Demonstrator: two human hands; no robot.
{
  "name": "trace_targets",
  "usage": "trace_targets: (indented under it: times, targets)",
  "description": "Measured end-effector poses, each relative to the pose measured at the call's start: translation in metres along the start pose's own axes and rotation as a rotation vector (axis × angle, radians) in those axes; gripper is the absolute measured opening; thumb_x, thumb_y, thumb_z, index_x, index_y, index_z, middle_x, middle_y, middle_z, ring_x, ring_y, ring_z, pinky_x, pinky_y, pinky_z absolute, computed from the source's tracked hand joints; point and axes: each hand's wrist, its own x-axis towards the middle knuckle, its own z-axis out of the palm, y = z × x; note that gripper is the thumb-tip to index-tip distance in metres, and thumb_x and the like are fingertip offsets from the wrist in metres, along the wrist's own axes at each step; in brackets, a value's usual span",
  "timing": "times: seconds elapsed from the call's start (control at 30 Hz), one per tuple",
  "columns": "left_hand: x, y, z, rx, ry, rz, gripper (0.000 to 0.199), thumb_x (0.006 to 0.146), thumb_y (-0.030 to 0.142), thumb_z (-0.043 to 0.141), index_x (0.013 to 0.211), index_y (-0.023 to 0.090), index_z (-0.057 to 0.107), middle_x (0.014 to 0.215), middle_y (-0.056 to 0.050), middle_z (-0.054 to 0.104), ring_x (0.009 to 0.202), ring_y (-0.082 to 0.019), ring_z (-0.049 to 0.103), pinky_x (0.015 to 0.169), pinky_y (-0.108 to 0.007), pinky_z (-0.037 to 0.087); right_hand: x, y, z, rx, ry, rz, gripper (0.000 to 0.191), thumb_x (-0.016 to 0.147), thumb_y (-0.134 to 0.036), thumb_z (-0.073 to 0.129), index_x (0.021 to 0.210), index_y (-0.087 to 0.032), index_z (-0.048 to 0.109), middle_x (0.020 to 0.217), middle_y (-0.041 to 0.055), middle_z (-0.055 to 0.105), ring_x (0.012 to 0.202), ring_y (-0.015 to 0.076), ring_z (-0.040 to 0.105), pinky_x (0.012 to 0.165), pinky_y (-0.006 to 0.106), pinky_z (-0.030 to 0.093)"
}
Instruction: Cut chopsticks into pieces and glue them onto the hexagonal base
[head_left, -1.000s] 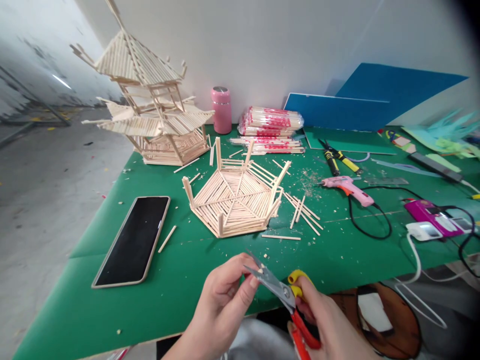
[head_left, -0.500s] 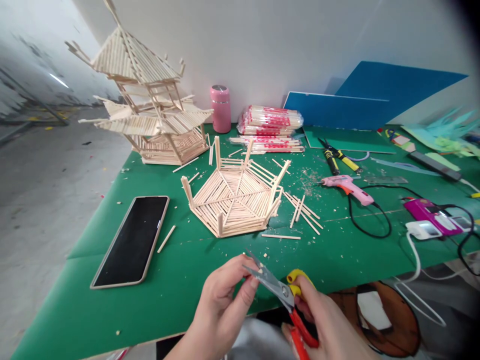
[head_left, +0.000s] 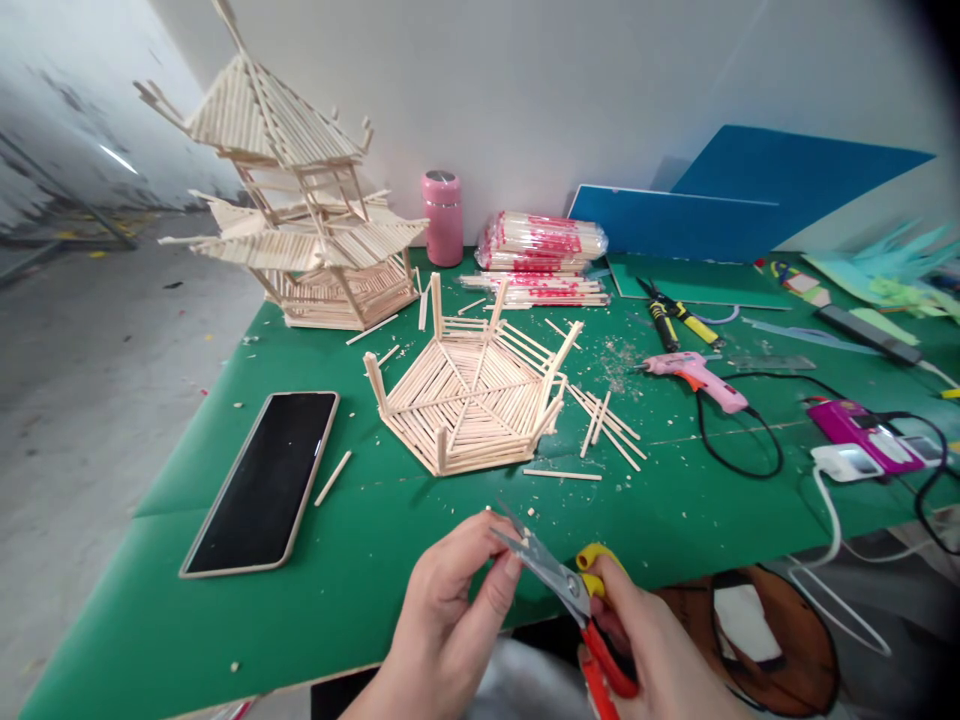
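Note:
My right hand (head_left: 637, 640) holds scissors (head_left: 559, 577) with red and yellow handles, their blades slightly apart and pointing up-left. At the blades, my left hand (head_left: 457, 600) pinches something small, mostly hidden by its fingers; a tiny pale piece shows between the blades. Beyond my hands lies a hexagonal base (head_left: 469, 400) of wooden sticks with upright posts at its corners and low rails on its far side. Loose sticks (head_left: 611, 425) lie to its right, and one short stick (head_left: 332, 478) lies to its left.
A phone (head_left: 262, 485) lies at the left. Behind stand a stick pagoda (head_left: 300, 230), a pink bottle (head_left: 443, 220) and wrapped stick bundles (head_left: 540, 245). To the right are pliers (head_left: 679, 315), a pink glue gun (head_left: 697, 378), cables and a purple device (head_left: 866, 435).
Both hands and the scissors have shifted very slightly. The small piece is still at the blades, and the things on the table look unchanged.

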Motion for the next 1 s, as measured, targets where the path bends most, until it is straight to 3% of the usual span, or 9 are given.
trace_targets:
  times: [0.13,0.3,0.47,0.73,1.0]
  targets:
    - [-0.001,-0.003,0.000,-0.190,-0.011,-0.084,0.014,0.083,0.017,0.051,0.071,0.017,0.060,0.067,0.000,0.052,0.061,-0.010,0.047,0.055,-0.018,0.036,0.001,-0.005,-0.003,-0.081,0.069,-0.013,0.034,0.064,-0.025,0.051,0.097,-0.016,0.047,0.084,0.0077,0.067,0.076,0.0190,0.065,0.066,0.022,0.049]
    - [-0.002,-0.012,-0.003,-0.653,-0.086,-0.355,0.011,0.077,0.027,0.062,0.076,0.018,0.067,0.068,-0.001,0.058,0.060,-0.009,0.049,0.053,-0.018,0.037,-0.002,-0.009,-0.009,-0.225,0.102,-0.060,0.038,0.065,-0.030,0.056,0.099,-0.018,0.047,0.088,0.0078,0.068,0.076,0.0214,0.065,0.064,0.025,0.049]
    - [0.005,-0.010,-0.007,-0.787,-0.158,-0.514,0.013,0.070,0.028,0.069,0.069,0.015,0.067,0.060,-0.001,0.059,0.055,-0.008,0.050,0.051,-0.017,0.035,-0.001,-0.009,-0.014,-0.308,0.105,-0.082,0.040,0.066,-0.031,0.056,0.102,-0.016,0.046,0.088,0.0107,0.068,0.073,0.0230,0.065,0.060,0.027,0.051]
    - [0.008,-0.008,-0.010,-0.829,-0.193,-0.571,0.014,0.067,0.027,0.072,0.068,0.014,0.068,0.057,-0.001,0.058,0.052,-0.007,0.048,0.048,-0.017,0.031,-0.004,-0.006,-0.011,-0.303,0.129,-0.101,0.022,0.069,-0.027,0.051,0.088,-0.020,0.045,0.080,0.0069,0.069,0.064,0.0180,0.066,0.056,0.024,0.051]
    - [0.006,-0.009,-0.007,-0.845,-0.132,-0.529,0.013,0.069,0.026,0.070,0.068,0.014,0.067,0.057,0.001,0.058,0.053,-0.005,0.048,0.049,-0.014,0.034,0.000,-0.006,-0.012,-0.392,0.216,-0.160,0.032,0.066,-0.028,0.058,0.095,-0.018,0.047,0.081,0.0067,0.069,0.071,0.0214,0.066,0.057,0.025,0.051]
